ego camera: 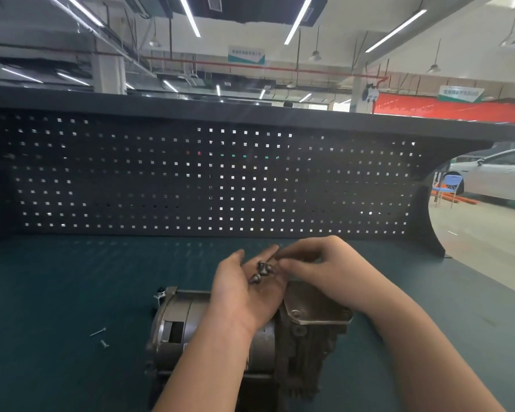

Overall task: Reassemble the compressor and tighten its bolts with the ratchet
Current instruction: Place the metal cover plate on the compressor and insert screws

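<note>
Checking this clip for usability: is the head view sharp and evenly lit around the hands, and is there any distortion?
Head view: wide-angle bowing curves the pegboard edges; ceiling strip lights glare overhead; left hand, right hand and the bolts in the left palm are slightly soft; compressor evenly lit.

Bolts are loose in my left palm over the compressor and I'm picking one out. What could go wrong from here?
1. The bolts lie loose in the left hand, held above the compressor; a tilt could drop one into the housing opening.
2. The right hand pinches one bolt by its tip, so it may slip.
3. Two screws lie loose on the green mat and could be forgotten.
</note>
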The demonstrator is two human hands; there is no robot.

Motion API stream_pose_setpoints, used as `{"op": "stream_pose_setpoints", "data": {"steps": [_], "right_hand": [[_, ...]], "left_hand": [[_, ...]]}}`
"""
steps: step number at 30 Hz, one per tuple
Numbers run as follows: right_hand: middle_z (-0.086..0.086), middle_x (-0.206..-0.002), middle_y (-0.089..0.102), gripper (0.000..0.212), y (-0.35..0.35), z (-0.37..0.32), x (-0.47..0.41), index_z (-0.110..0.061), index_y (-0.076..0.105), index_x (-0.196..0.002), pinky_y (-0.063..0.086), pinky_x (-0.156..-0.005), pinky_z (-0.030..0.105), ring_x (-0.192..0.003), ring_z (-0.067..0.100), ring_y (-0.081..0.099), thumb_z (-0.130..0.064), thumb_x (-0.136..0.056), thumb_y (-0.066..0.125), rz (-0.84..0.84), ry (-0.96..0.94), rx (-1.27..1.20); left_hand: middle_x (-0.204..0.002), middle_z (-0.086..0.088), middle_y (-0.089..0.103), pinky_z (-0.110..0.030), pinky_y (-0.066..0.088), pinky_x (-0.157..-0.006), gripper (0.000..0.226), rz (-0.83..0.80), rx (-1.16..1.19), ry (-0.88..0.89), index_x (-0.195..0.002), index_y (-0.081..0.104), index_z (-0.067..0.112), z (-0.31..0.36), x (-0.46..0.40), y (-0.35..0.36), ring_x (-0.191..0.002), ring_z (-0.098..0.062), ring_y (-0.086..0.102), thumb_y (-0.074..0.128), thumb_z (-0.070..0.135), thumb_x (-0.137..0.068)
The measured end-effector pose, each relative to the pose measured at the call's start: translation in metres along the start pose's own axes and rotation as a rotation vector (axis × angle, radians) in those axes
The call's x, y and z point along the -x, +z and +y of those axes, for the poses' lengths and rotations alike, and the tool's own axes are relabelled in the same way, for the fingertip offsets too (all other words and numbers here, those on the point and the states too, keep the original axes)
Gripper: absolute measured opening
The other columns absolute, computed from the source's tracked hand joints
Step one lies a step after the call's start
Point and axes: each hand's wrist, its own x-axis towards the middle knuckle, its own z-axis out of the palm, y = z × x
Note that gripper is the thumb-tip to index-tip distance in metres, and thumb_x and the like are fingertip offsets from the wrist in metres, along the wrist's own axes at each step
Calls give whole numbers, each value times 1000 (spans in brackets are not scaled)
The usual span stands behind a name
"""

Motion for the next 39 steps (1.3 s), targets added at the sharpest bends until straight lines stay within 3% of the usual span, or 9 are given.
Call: {"op": "stream_pose_setpoints", "data": {"steps": [6, 11, 17, 21, 26, 30, 34, 37, 39], "right_hand": [[-20, -78, 55, 17, 11, -2, -8, -41, 72, -104, 37, -62, 5, -74, -10, 52, -40, -88, 66, -33, -28, 178], [-32, -59, 60, 12, 14, -2, -8, -35, 75, -77, 38, -58, 3, -62, -15, 55, -23, -81, 75, 40, -58, 3], [-26, -59, 63, 16, 16, -3, -6, -27, 69, -71, 39, -58, 5, -60, -12, 57, -17, -81, 75, 44, -44, -82], [-6, -74, 74, 11, 13, -6, -3, -21, 67, -77, 45, -58, 14, -56, 1, 59, -17, -87, 69, 79, -14, -247], [-11, -73, 74, 9, 12, -8, 0, -15, 63, -83, 48, -58, 17, -52, 1, 54, -15, -93, 62, 32, -7, -345], [-9, -77, 74, 8, 13, -6, 0, -14, 63, -85, 54, -70, 26, -65, 8, 61, -15, -93, 62, 22, 5, -338], [-9, -79, 75, 9, 13, -4, 0, -15, 62, -83, 55, -77, 30, -78, 17, 69, -17, -93, 62, 1, 16, -272], [-8, -80, 75, 11, 13, -3, 0, -15, 61, -82, 55, -75, 22, -77, 5, 70, -15, -93, 61, -11, 23, -270], [-8, -79, 75, 11, 13, -2, -1, -15, 60, -82, 55, -69, 17, -73, 3, 69, -13, -92, 61, -5, 35, -282]], "left_hand": [[-119, -36, 57, -44, 48, -95, 55, 17, -18, 21, -126, 47, -18, 0, 0, 0, -104, -42, 61, 29, 29, -105], [-111, -36, 59, -42, 52, -75, 49, 35, -43, 42, -122, 50, -17, -3, 0, 2, -91, -43, 62, 31, 25, -105], [-103, -33, 63, -40, 51, -85, 48, 37, -59, 79, -124, 50, -17, -4, 0, 1, -87, -39, 64, 30, 23, -105], [-128, -27, 57, -39, 47, -101, 38, 47, -7, 148, -116, 53, -12, -8, -4, 2, -120, -37, 56, 31, 18, -105], [-114, -19, 59, -34, 50, -89, 30, 49, 10, 255, -87, 57, -3, -11, -2, 7, -117, -28, 58, 33, 7, -104], [-80, -12, 68, -32, 53, -75, 31, 38, -39, 300, -83, 57, -2, -7, -5, 4, -74, -19, 70, 34, 5, -104], [-73, -7, 62, -47, 55, -78, 32, 56, -101, 472, -84, 55, 2, 8, -8, -3, -52, -14, 67, 32, 8, -105], [-54, 2, 37, -22, 41, -40, 31, 85, -395, 686, -90, 59, 2, 26, -4, -11, -36, -6, 36, 30, 2, -101], [-49, 9, 38, -19, 30, -41, 30, 70, -950, 893, -94, 66, 8, 32, 3, -21, -39, -5, 31, 38, 14, -100]]}}
